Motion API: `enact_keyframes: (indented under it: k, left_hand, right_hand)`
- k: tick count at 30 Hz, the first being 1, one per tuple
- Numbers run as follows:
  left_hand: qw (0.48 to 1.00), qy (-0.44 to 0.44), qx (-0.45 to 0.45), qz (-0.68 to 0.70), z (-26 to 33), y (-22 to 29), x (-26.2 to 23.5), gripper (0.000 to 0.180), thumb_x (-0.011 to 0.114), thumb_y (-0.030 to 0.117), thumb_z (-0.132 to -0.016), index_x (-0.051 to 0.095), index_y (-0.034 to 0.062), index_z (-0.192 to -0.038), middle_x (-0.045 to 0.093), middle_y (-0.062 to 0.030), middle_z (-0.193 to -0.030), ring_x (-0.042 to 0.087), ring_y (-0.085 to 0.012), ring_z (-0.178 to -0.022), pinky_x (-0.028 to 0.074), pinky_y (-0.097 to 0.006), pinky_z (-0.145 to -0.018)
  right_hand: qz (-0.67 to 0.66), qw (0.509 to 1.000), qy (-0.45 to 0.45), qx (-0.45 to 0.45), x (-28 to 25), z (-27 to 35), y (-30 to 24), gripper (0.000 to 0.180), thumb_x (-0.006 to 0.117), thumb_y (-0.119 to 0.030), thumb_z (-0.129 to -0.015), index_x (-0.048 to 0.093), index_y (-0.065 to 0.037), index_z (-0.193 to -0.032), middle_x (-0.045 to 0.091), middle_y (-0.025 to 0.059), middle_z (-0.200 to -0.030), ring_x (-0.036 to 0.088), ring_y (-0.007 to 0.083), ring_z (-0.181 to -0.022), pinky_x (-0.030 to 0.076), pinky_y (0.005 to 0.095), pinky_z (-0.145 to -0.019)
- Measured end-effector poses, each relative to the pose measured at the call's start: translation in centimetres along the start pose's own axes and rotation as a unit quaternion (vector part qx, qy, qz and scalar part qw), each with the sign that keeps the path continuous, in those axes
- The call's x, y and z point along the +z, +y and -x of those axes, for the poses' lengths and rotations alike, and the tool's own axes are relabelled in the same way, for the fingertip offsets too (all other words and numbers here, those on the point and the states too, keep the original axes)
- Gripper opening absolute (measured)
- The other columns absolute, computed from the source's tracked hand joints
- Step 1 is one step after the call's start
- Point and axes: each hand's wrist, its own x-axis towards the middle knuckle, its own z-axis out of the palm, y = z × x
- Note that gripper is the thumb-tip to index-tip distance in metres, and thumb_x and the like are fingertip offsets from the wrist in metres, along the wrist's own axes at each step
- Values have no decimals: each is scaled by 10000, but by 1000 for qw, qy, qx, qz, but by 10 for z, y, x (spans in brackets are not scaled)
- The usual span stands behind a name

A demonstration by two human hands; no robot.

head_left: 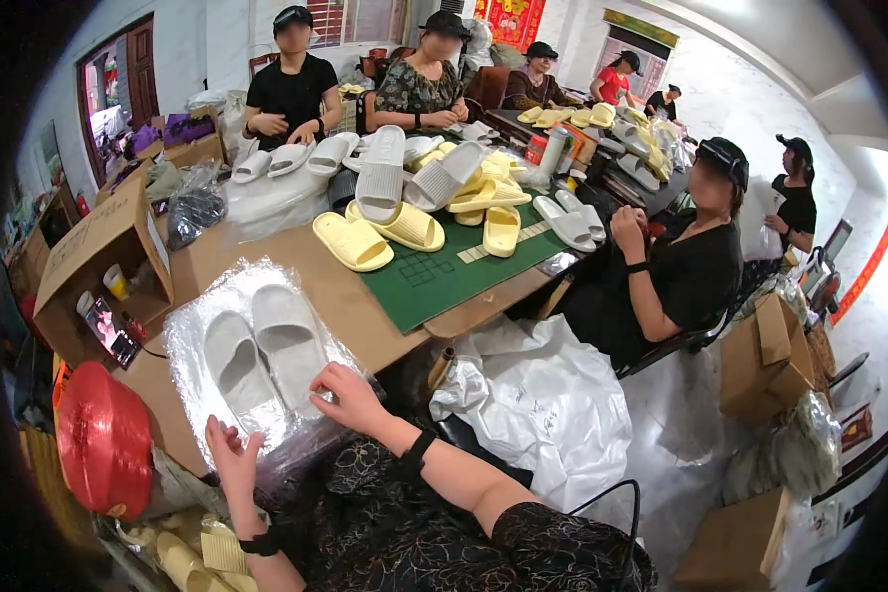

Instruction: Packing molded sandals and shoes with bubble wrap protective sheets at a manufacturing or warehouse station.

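Note:
A pair of grey slide slippers [288, 340] lies side by side on a stack of clear plastic bags [189, 331], toes pointing away from me. My left hand [233, 456] is at the near left edge of the stack, its fingers and thumb apart, holding nothing that I can see. By the heel of the right-hand slipper is my right hand [350, 397], its fingers curled toward the thumb. What it pinches, if anything, is too small to make out. Both wrists wear black bands.
Grey and yellow slippers [380, 178] are heaped beyond, partly on a green cutting mat [434, 286]. A cardboard box [109, 247] and a phone [111, 333] stand left, above a red roll [104, 439]. White sacking [533, 405] lies right. Several co-workers sit or stand around the tables.

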Motion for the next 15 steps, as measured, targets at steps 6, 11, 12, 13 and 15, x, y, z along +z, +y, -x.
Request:
enact_keyframes:
  k: [6, 11, 12, 13, 15]
  left_hand:
    - [982, -141, -70, -107, -25, 29, -15, 755, 833, 191, -697, 502, -60, -1327, 249, -239, -1559, 599, -232, -884, 529, -337, -801]
    - [988, -77, -24, -128, -21, 13, -2, 738, 826, 199, -675, 541, -16, -1321, 282, -243, -1541, 625, -287, -936, 532, -380, -837]
    - [980, -66, 4, -186, -22, 10, -4, 737, 824, 204, -676, 545, -5, -1324, 319, -239, -1517, 602, -307, -1003, 528, -389, -851]
    - [968, -55, 32, -243, -23, 8, -6, 736, 823, 209, -676, 548, 6, -1328, 356, -235, -1492, 579, -326, -1069, 524, -398, -864]
    - [976, -40, 26, -210, -21, 18, -2, 701, 813, 165, -655, 565, -5, -1288, 503, -225, -1359, 464, -354, -1206, 514, -407, -880]
  right_hand:
    - [4, 1000, 3, 1, -1, 0, -4, 184, 696, -180, -845, 592, -71, -951, 557, 91, -926, 590, 283, -891, 485, 393, -762]
    - [-16, 1000, 1, 16, 2, 1, -1, 180, 700, -170, -841, 596, -73, -951, 559, 95, -933, 593, 291, -891, 485, 400, -776]
    - [-11, 1000, 9, 5, 3, 0, -1, 179, 701, -170, -840, 597, -71, -947, 560, 94, -932, 593, 289, -891, 486, 400, -777]
    - [-5, 1000, 17, -5, 4, 0, -2, 179, 702, -170, -840, 597, -69, -943, 561, 93, -932, 593, 288, -892, 486, 400, -779]
    - [8, 1000, 21, -7, 3, 3, -2, 196, 705, -171, -840, 599, -75, -975, 559, 91, -939, 595, 284, -890, 484, 401, -778]
